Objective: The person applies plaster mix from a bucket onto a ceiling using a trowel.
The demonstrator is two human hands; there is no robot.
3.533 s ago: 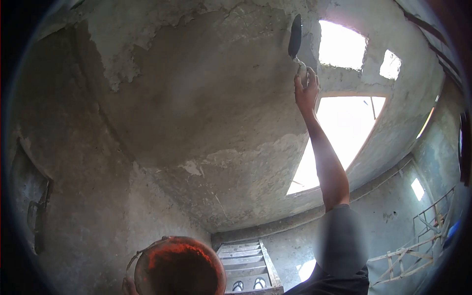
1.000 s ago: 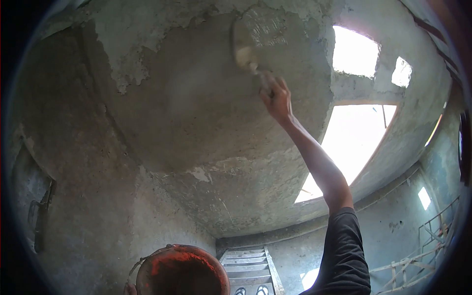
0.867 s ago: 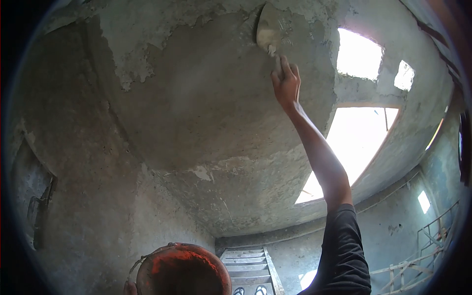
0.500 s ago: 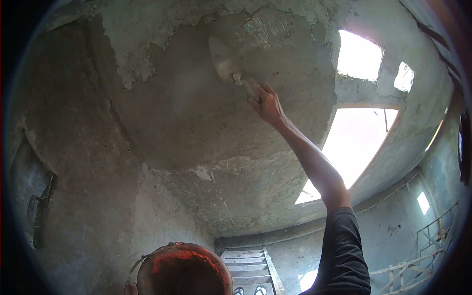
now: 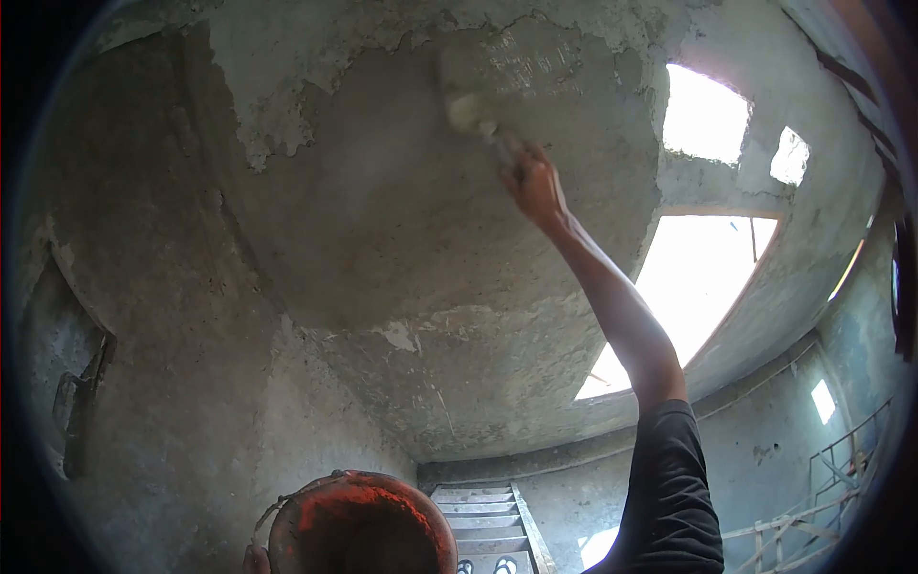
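My right hand [image 5: 533, 187] is raised and closed around the handle of a trowel [image 5: 469, 110]. The trowel's pale blade is against or very near the darker, smooth-plastered patch of wall [image 5: 382, 191]; motion blurs its far end. At the bottom edge, a reddish, mortar-stained bucket [image 5: 435, 512] shows its open mouth, with a dark inside. Just a bit of my left hand [image 5: 255, 560] is visible, gripping the bucket's left side by the bucket handle [image 5: 266, 517].
Rough old plaster [image 5: 263, 115] borders the smooth patch. Bright wall openings [image 5: 703, 287] lie to the right. Beneath me stands a ladder [image 5: 488, 521], with sandalled feet [image 5: 505, 565] on it. Metal scaffolding [image 5: 794, 526] is at lower right, and a recess [image 5: 67, 354] at far left.
My right hand has shifted slightly right and upward, carrying the trowel along the wall, and the blade now points more straight up. The bucket and my left hand stay nearly where they were.
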